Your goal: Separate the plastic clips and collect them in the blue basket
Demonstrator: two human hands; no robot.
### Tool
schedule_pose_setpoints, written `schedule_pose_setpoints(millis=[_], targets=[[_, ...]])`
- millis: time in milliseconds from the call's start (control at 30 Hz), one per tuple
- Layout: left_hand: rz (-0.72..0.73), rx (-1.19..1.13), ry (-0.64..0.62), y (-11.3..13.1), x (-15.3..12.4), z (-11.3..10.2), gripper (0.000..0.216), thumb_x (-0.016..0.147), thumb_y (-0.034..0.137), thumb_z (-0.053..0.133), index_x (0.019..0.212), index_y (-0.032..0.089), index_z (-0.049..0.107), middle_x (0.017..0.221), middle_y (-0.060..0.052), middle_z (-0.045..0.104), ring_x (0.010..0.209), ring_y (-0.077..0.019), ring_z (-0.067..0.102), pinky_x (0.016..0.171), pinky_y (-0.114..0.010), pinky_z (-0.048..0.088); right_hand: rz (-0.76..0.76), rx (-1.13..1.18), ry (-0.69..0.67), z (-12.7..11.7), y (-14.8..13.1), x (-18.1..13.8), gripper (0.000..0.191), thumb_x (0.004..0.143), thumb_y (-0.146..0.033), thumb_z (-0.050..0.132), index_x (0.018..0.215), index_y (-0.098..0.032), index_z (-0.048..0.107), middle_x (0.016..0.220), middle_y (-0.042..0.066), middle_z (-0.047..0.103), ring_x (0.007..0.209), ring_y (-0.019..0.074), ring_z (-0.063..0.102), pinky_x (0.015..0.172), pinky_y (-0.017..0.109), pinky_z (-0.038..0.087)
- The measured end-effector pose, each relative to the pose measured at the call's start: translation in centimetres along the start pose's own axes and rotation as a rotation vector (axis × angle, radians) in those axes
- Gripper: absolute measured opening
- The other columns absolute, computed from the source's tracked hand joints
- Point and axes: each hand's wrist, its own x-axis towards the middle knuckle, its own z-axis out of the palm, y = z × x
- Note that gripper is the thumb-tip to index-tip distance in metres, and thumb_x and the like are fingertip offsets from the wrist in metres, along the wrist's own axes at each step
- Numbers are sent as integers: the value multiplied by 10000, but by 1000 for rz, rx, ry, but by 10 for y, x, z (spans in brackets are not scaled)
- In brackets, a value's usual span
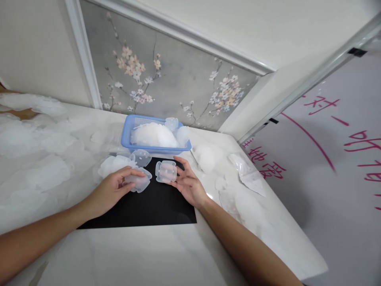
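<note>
My left hand (116, 183) pinches a translucent, frosted plastic piece (143, 183) with a notched outline, above the black mat (149, 210). In my right hand (192, 186) is a similar squarish translucent piece (165, 171) with small dots or holes; some fingers lie behind it. The two pieces are apart, separated by a narrow gap. Just beyond my left hand, another translucent piece (142, 158) rests against a whitish pile (114, 165) at the mat's far edge.
Behind the mat stands a blue plastic basket (154, 150) holding whitish translucent pieces. More pale pieces (38, 137) spread over the table's left side. To the right lie further pieces (205, 157) and a clear plastic bag (247, 172). A whiteboard (336, 206) borders the table's right side.
</note>
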Motion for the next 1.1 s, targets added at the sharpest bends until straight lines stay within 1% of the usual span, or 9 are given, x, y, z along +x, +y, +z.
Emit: schedule_pose_setpoints(millis=[133, 333, 567, 667, 767, 833, 900, 967, 1100], targets=[[-102, -77, 22, -3, 0, 1, 449, 793, 337, 588, 1234, 277, 647, 1191, -29, 712, 830, -213, 679, 689, -316, 531, -1, 4, -13, 0, 0, 0, 671, 598, -148, 516, 1247, -305, 451, 1283, 39, 622, 1138, 264, 618, 1019, 540, 472], [-107, -194, -28, -3, 0, 2, 685, 683, 155, 501, 1363, 230, 520, 979, -25, 753, 804, -195, 684, 652, -273, 500, -10, 19, -9, -1, 2, 0, 624, 577, -137, 523, 1182, -287, 495, 1328, 48, 604, 1173, 287, 604, 1013, 550, 478], [0, -219, -24, -2, 1, 2, 692, 711, 133, 491, 1390, 244, 412, 1206, -76, 685, 960, -212, 694, 831, -348, 541, -20, 32, -3, -1, 3, 1, 651, 568, -132, 543, 1196, -295, 494, 1283, 53, 633, 1100, 283, 646, 981, 545, 503], [7, -229, -25, -4, 0, 3, 708, 726, 133, 491, 1412, 265, 372, 1195, -69, 682, 941, -203, 698, 854, -361, 539, -72, -45, -4, -2, 10, 2, 615, 623, -141, 605, 1206, -312, 506, 1305, 40, 614, 1119, 255, 637, 983, 490, 508], [-2, -274, -31, -5, -1, 4, 701, 750, 144, 505, 1419, 281, 350, 1194, -57, 670, 946, -194, 696, 889, -370, 527, -85, -178, 33, -2, 14, 1, 494, 713, -212, 691, 1185, -290, 569, 1198, 37, 667, 1056, 231, 658, 979, 443, 504], [-3, -301, -41, -6, -1, 4, 703, 758, 149, 518, 1426, 278, 338, 1212, -66, 655, 966, -197, 690, 888, -367, 525, -85, -278, 60, 1, 12, -1, 332, 774, -296, 712, 1096, -266, 634, 1131, 43, 696, 1042, 237, 661, 980, 438, 497], [-4, -312, -47, -6, -1, 4, 702, 764, 157, 527, 1428, 276, 334, 1235, -74, 642, 977, -198, 687, 885, -361, 526, -117, -385, 70, 4, 9, -4, 173, 831, -386, 687, 920, -238, 677, 1217, 63, 671, 1138, 260, 623, 1004, 437, 480], [0, -309, -49, -6, -1, 3, 693, 773, 165, 530, 1428, 277, 334, 1252, -75, 636, 982, -193, 686, 892, -356, 524, -123, -436, 78, 8, 7, -6, 250, 872, -460, 640, 811, -218, 668, 1308, 78, 631, 1208, 278, 586, 1019, 441, 468], [8, -276, -53, -5, 0, 3, 658, 770, 165, 529, 1405, 255, 384, 1254, -81, 652, 988, -200, 688, 897, -356, 522, 4, -192, 95, 7, 9, -3, 307, 846, -515, 671, 956, -232, 626, 1108, 70, 719, 1039, 269, 685, 933, 469, 529]])
